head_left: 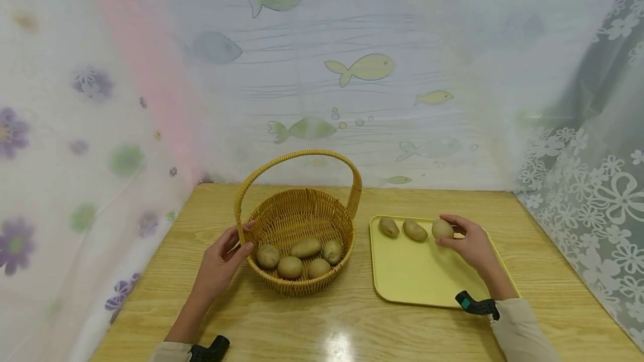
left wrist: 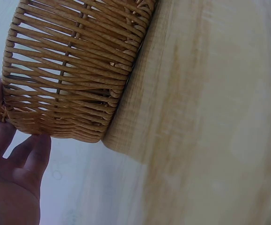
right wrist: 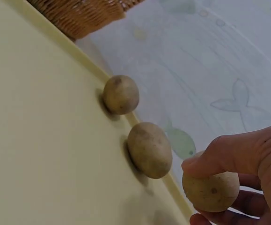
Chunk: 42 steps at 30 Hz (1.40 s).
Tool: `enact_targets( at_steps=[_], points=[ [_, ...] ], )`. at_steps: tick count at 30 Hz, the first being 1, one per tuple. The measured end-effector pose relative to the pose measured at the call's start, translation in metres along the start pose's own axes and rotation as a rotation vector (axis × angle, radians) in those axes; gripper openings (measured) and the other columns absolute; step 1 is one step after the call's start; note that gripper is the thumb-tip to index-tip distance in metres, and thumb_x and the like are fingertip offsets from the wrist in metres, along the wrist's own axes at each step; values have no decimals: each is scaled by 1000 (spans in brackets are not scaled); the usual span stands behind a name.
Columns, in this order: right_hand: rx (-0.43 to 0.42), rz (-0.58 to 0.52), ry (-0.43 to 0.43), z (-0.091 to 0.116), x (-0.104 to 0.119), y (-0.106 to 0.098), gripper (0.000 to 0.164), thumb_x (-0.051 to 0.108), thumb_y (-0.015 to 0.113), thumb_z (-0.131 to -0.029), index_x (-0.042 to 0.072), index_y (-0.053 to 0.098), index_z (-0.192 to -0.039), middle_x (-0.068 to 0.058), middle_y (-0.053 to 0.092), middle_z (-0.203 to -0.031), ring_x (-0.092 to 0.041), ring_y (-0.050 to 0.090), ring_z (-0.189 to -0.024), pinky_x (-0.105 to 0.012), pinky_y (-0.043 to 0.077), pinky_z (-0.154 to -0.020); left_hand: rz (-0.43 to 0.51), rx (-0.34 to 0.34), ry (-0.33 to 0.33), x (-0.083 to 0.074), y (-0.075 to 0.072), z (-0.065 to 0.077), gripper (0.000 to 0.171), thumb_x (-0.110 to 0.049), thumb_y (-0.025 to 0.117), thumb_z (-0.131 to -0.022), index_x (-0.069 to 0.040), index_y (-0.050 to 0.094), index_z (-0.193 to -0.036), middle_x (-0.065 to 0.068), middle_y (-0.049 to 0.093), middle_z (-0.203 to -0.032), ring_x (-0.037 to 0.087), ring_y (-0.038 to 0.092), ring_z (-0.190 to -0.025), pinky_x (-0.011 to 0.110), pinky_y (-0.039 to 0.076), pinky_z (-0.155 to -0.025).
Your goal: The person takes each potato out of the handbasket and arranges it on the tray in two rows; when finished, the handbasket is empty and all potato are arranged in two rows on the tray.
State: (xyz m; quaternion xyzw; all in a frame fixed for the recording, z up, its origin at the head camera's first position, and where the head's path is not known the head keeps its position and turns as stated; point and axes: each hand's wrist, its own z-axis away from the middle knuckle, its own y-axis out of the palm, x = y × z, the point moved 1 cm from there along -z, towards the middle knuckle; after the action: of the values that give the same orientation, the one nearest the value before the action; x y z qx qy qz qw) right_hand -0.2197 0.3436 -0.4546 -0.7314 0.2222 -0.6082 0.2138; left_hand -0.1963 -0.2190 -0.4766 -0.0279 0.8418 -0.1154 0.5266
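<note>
My left hand (head_left: 219,261) grips the left side of a wicker basket (head_left: 297,289) at the foot of its tall handle. In the left wrist view, fingertips (left wrist: 41,145) press against the woven side. Several potatoes (head_left: 290,267) lie in the near half of the basket. On the right, my right hand (head_left: 473,243) pinches a round potato (head_left: 443,229) between thumb and fingers over the far right part of a yellow tray (head_left: 417,278). Left of it, two potatoes (head_left: 415,230) lie along the tray's far edge; the right wrist view shows both, with the held potato (right wrist: 212,190) beside them.
Basket and tray stand side by side on a wooden table (head_left: 312,328), a strip of wood between them. Behind the table hangs a pale curtain with printed fish (head_left: 372,67). Flowered curtains (head_left: 604,250) hang close along the left and right sides.
</note>
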Motion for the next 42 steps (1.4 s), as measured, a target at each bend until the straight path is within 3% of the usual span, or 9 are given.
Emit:
enact_targets(
  at_steps=[13, 21, 35, 42],
  points=[
    [-23, 120, 3, -11, -23, 8, 60, 5, 80, -91, -10, 54, -143, -33, 60, -131, -50, 59, -117, -38, 58, -75, 6, 3, 3, 0, 0, 0, 42, -7, 63, -106, 3, 53, -145, 16, 51, -154, 28, 42, -145, 26, 45, -108],
    [-35, 87, 11, -13, -30, 12, 61, 4, 81, -90, -11, 54, -143, -34, 59, -131, -49, 59, -117, -26, 57, -77, 9, 2, 2, 1, 0, 0, 42, -8, 62, -106, 3, 52, -146, 14, 52, -154, 25, 42, -145, 25, 45, -108],
    [-39, 68, 45, -9, -30, 14, 63, 10, 79, -95, -13, 49, -144, -35, 56, -134, -48, 58, -117, -42, 58, -85, 5, 1, 0, -2, 1, 0, 42, -8, 63, -106, 2, 53, -146, 11, 52, -154, 23, 43, -145, 25, 45, -108],
    [-59, 86, 54, -9, -26, 14, 58, 7, 79, -93, -12, 53, -141, -34, 59, -129, -46, 60, -114, -30, 56, -81, 8, -1, 1, -2, 1, 0, 36, -7, 63, -106, 2, 55, -140, 15, 52, -153, 22, 44, -144, 25, 45, -108]
  ],
)
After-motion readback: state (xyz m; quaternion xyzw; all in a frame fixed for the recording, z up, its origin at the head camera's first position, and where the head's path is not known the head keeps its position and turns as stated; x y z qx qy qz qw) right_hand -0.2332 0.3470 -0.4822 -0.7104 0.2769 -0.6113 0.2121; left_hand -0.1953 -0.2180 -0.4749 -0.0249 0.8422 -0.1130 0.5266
